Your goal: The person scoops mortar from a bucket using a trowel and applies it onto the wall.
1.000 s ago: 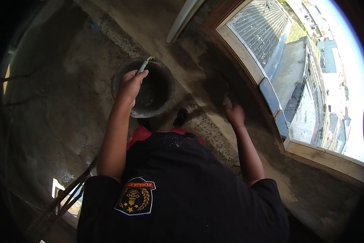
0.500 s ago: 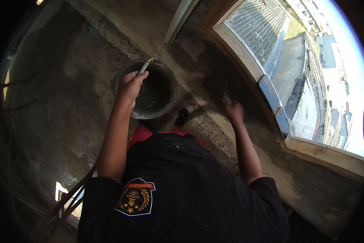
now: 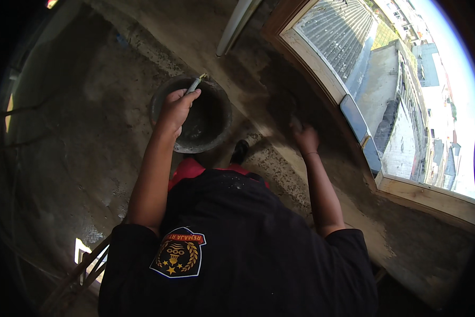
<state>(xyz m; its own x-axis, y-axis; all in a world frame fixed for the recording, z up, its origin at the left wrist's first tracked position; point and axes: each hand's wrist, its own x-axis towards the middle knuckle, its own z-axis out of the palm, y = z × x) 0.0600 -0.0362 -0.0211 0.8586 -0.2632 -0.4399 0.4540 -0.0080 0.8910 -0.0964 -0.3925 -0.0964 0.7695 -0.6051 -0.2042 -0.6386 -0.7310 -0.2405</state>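
Pale-handled tool [image 3: 194, 86] sits in left hand [image 3: 176, 111], fingers closed round the handle, thumb along it, yellowish tip poking out past the fist, up and to the right. Tool and hand are above the dark round basin [image 3: 222, 134], over its left and far part in view. Right hand [image 3: 306, 139] well apart to the right, curled round a greyish handle [image 3: 296, 124], by the damp wall [image 3: 279, 100]; far end too dark to tell. Window frame [image 3: 326, 68] beyond it.
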